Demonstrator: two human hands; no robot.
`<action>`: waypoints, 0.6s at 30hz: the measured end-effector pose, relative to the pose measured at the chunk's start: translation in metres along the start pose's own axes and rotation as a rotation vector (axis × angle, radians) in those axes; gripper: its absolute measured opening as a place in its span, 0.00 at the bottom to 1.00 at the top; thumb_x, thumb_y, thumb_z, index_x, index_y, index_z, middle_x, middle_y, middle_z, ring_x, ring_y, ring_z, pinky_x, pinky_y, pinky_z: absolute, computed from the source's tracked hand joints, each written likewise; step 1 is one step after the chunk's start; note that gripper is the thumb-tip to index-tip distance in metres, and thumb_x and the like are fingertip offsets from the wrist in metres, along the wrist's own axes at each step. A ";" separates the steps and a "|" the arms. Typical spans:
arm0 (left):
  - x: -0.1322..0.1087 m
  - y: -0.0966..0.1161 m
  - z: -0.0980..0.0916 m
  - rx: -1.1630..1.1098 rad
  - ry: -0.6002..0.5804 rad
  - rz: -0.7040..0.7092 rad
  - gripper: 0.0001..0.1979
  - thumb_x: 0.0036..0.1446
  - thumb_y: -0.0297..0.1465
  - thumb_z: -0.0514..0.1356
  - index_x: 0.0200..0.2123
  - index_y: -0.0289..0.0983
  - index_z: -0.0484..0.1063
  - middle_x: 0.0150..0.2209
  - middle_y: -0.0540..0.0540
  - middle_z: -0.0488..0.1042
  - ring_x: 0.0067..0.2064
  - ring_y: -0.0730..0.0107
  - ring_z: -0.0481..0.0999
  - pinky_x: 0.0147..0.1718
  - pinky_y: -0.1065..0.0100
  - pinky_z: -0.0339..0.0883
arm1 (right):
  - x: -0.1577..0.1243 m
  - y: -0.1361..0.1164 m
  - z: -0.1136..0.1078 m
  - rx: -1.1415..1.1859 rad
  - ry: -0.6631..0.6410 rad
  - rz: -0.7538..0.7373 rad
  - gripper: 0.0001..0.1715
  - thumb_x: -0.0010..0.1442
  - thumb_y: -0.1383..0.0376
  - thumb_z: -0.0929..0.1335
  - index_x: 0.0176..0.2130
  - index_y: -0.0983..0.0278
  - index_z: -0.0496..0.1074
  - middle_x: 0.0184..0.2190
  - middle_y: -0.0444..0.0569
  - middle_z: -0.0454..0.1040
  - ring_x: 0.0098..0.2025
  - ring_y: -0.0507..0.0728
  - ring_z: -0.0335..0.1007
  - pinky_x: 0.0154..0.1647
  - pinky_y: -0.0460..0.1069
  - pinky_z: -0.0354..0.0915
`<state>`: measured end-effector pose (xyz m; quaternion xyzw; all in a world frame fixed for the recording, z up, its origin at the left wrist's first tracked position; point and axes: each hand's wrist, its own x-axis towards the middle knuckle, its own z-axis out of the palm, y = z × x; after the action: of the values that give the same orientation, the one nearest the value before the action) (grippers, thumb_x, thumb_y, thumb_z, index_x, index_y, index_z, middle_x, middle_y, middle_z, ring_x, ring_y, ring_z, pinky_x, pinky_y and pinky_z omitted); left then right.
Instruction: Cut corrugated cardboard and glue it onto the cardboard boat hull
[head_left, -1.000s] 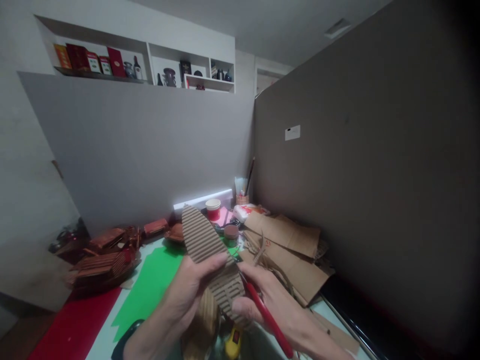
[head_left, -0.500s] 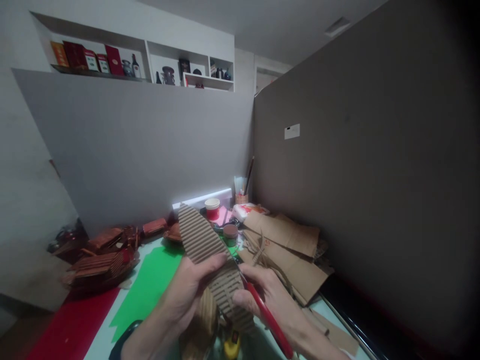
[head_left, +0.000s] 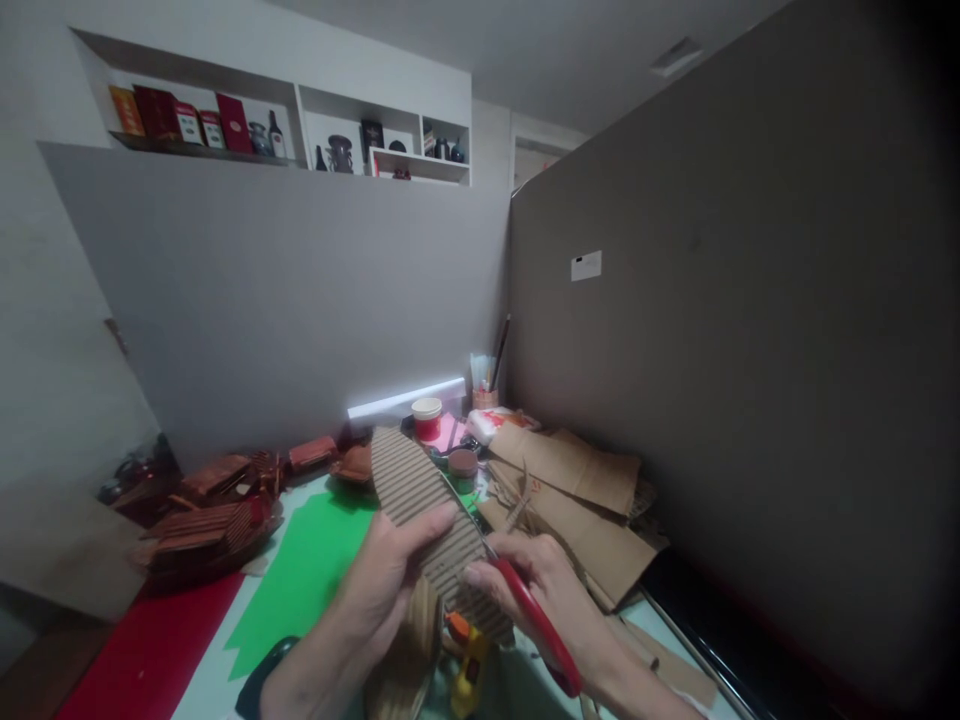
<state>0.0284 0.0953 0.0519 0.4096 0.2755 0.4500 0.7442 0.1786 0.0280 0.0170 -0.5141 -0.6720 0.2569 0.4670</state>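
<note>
Corrugated cardboard (head_left: 420, 500), cut to a long leaf shape, was held up just right of the green sheet (head_left: 300, 570). The left hand (head_left: 379, 590) pinched its near half, thumb on top. The right hand (head_left: 559, 600) was closed around red scissors (head_left: 536, 625) at its edge. It looked light, stiff along the ribs and easily creased, so best gripped near the middle. Beyond the green sheet, the cluttered bench (head_left: 206, 685) met grey partitions (head_left: 300, 300).
</note>
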 end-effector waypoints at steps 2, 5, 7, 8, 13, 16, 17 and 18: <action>0.004 0.002 -0.003 -0.001 0.030 0.027 0.10 0.47 0.29 0.70 0.35 0.33 0.78 0.34 0.44 0.82 0.34 0.66 0.80 0.35 0.68 0.74 | 0.002 0.003 0.000 0.013 -0.002 0.011 0.28 0.62 0.50 0.68 0.21 0.63 0.56 0.20 0.37 0.49 0.23 0.48 0.44 0.22 0.45 0.45; 0.009 0.006 -0.008 0.009 0.067 0.081 0.11 0.47 0.29 0.70 0.35 0.32 0.77 0.32 0.45 0.81 0.33 0.68 0.79 0.34 0.70 0.73 | 0.004 0.007 0.001 -0.003 -0.010 0.019 0.29 0.61 0.48 0.67 0.21 0.63 0.56 0.20 0.38 0.51 0.24 0.48 0.45 0.22 0.44 0.46; 0.009 0.006 -0.009 0.029 0.054 0.093 0.11 0.47 0.29 0.70 0.35 0.31 0.77 0.32 0.45 0.81 0.32 0.67 0.79 0.34 0.68 0.73 | 0.005 0.008 0.002 -0.041 -0.013 0.019 0.28 0.61 0.46 0.67 0.23 0.63 0.60 0.21 0.38 0.54 0.24 0.49 0.48 0.24 0.45 0.48; 0.009 0.005 -0.008 0.040 0.038 0.091 0.11 0.47 0.29 0.70 0.35 0.31 0.77 0.32 0.44 0.81 0.32 0.66 0.79 0.35 0.67 0.73 | 0.005 0.008 0.003 -0.059 -0.013 0.021 0.28 0.60 0.45 0.67 0.24 0.64 0.62 0.21 0.38 0.56 0.24 0.49 0.49 0.25 0.45 0.50; 0.002 -0.003 -0.003 0.067 -0.023 0.072 0.08 0.50 0.31 0.69 0.32 0.34 0.78 0.32 0.45 0.81 0.35 0.62 0.80 0.36 0.66 0.72 | 0.005 0.007 0.002 -0.103 0.002 0.030 0.26 0.61 0.45 0.66 0.27 0.64 0.67 0.21 0.39 0.58 0.24 0.50 0.52 0.26 0.45 0.51; 0.000 -0.005 -0.002 0.074 -0.015 0.063 0.07 0.50 0.32 0.68 0.31 0.35 0.78 0.32 0.46 0.82 0.36 0.62 0.80 0.37 0.66 0.71 | 0.003 0.007 0.001 -0.099 0.025 0.054 0.28 0.61 0.45 0.66 0.23 0.63 0.63 0.19 0.38 0.55 0.22 0.49 0.49 0.23 0.45 0.48; 0.000 -0.006 -0.002 0.074 -0.012 0.060 0.07 0.50 0.32 0.69 0.32 0.35 0.78 0.32 0.46 0.82 0.36 0.61 0.80 0.37 0.66 0.72 | 0.003 0.007 0.001 -0.097 0.031 0.056 0.28 0.62 0.46 0.66 0.23 0.63 0.62 0.19 0.38 0.55 0.22 0.49 0.49 0.23 0.45 0.48; 0.001 -0.006 -0.002 0.074 -0.009 0.057 0.07 0.50 0.32 0.68 0.32 0.35 0.78 0.32 0.46 0.82 0.36 0.61 0.81 0.38 0.66 0.72 | 0.002 0.006 0.002 -0.098 0.034 0.057 0.28 0.62 0.46 0.66 0.23 0.63 0.62 0.19 0.38 0.55 0.23 0.49 0.49 0.23 0.45 0.48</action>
<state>0.0296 0.0950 0.0458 0.4466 0.2769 0.4584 0.7168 0.1799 0.0322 0.0115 -0.5598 -0.6607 0.2280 0.4451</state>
